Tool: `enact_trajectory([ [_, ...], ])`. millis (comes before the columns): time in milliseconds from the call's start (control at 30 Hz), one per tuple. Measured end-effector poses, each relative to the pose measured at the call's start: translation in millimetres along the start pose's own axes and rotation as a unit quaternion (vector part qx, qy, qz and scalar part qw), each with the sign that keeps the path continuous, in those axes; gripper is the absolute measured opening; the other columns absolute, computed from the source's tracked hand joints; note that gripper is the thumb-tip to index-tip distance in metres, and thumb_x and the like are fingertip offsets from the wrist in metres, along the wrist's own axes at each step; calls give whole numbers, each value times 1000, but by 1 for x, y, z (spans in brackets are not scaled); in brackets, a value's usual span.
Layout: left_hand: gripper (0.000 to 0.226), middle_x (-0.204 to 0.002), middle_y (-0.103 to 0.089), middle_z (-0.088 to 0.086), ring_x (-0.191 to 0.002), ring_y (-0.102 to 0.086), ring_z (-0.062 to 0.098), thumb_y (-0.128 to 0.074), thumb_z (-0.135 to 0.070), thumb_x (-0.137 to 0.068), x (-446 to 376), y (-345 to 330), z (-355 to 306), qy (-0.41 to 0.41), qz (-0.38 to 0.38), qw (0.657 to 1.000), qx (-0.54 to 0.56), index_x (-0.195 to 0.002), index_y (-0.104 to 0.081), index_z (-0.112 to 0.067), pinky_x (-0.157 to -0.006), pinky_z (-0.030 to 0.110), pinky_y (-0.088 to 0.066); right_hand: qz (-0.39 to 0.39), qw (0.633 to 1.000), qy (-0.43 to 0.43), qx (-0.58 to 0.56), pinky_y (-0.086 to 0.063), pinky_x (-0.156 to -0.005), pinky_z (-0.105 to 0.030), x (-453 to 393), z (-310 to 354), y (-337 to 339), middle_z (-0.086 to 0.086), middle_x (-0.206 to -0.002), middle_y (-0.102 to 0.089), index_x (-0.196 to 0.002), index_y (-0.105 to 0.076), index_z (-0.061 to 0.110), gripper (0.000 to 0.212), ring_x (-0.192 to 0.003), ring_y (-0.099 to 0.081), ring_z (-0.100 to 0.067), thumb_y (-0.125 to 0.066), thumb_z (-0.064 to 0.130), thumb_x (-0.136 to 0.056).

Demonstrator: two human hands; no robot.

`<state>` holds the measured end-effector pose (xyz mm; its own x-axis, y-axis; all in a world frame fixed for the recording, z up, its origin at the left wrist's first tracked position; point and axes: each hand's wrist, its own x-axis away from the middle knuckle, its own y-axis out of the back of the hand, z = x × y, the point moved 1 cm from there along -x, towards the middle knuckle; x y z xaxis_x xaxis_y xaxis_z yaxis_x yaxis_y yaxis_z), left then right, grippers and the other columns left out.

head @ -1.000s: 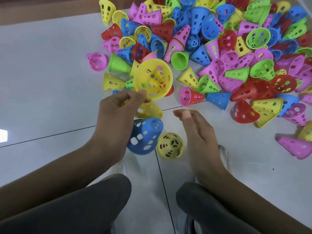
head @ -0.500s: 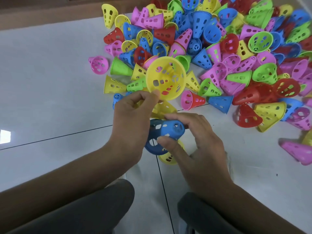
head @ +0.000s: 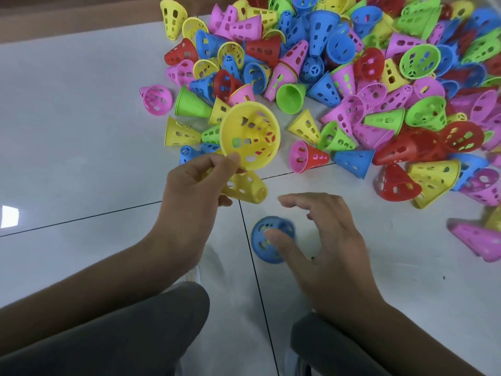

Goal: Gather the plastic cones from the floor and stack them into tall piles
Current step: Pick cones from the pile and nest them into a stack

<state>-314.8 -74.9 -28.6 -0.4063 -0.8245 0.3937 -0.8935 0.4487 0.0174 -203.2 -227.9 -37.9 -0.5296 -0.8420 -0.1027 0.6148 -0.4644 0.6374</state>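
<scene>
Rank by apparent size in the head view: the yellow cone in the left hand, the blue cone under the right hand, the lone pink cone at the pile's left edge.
1. yellow cone, though nearness inflates it
2. blue cone, blurred
3. pink cone

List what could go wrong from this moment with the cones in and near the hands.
The blue cone on the floor looks blurred under the right hand, so it may be unsteady and tip. The left hand pinches the yellow cone by its rim only; it might slip.

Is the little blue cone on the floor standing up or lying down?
Standing up. The blue cone sits wide end down on the floor, its round top facing the camera, just under the right hand.
</scene>
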Motion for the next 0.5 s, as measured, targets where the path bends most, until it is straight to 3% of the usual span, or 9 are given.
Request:
enact_trajectory([
  [233, 38, -90, -72, 8, -80, -65, 17, -63, -37, -85, 17, -11, 1, 44, 126, 990, 54, -93, -66, 0, -75, 33, -54, 14, 997, -73, -33, -37, -87, -4, -1, 0, 1, 17, -120, -54, -130, -53, 36, 55, -111, -50, 2, -53, 66, -84],
  [400, 30, -94, -71, 9, -84, -66, 17, -63, -38, -84, 19, -10, -1, 67, 135, 987, 58, -91, -64, -9, -82, 38, -54, 10, 998, -55, -6, -33, -84, 3, 1, -3, 0, 15, -116, -57, -127, -54, 37, 39, -106, -47, 10, -47, 56, -93],
  [500, 40, -93, -70, 9, -85, -69, 18, -64, -40, -81, 21, -11, -1, 74, 144, 985, 54, -96, -63, -3, -90, 42, -57, 0, 998, -55, 16, -30, -84, 4, 1, -5, -4, 12, -115, -57, -127, -55, 30, 39, -99, -48, 9, -41, 51, -98],
])
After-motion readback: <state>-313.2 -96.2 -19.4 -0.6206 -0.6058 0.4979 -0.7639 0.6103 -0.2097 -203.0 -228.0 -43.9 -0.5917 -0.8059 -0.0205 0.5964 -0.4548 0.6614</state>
